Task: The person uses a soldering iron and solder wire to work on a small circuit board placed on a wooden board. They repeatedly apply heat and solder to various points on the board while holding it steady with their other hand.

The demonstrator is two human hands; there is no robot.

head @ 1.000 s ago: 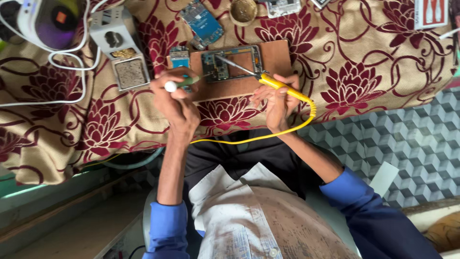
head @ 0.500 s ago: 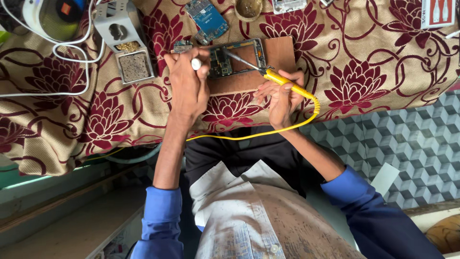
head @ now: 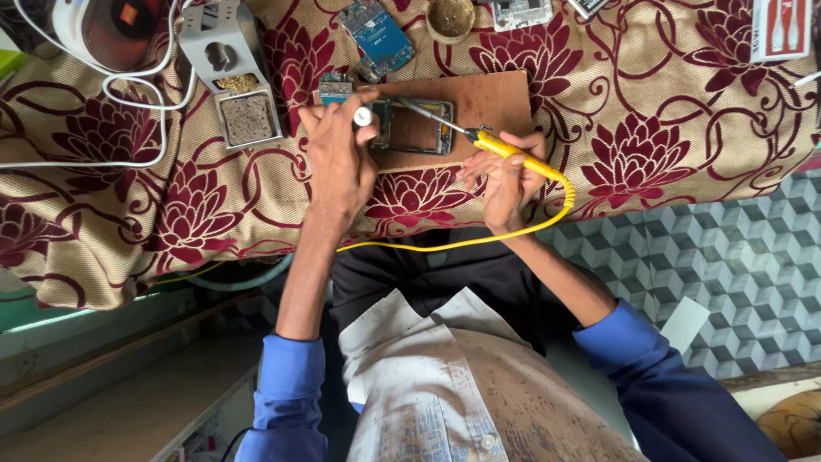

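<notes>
An opened phone frame [head: 419, 128] lies on a brown wooden board [head: 492, 98] on the floral tablecloth [head: 650, 111]. My left hand [head: 340, 162] rests at the phone's left edge and pinches a small white-tipped item [head: 363, 116]; what it is cannot be made out. My right hand [head: 506, 175] grips a yellow soldering iron [head: 513, 154] like a pen. Its metal tip [head: 415, 106] lies over the phone's upper edge. The iron's yellow cord [head: 479, 239] loops back towards my body.
A grey soldering stand with a sponge tray [head: 233, 81] stands left of the board. A blue circuit board [head: 378, 36], a round tin [head: 451, 17] and a white device with white cables [head: 103, 30] lie farther back. Patterned floor tiles [head: 735, 248] show at right.
My left hand has gone from the board's front edge up to the phone's left side, carrying the white-tipped item. My right hand and the iron have stayed on the phone.
</notes>
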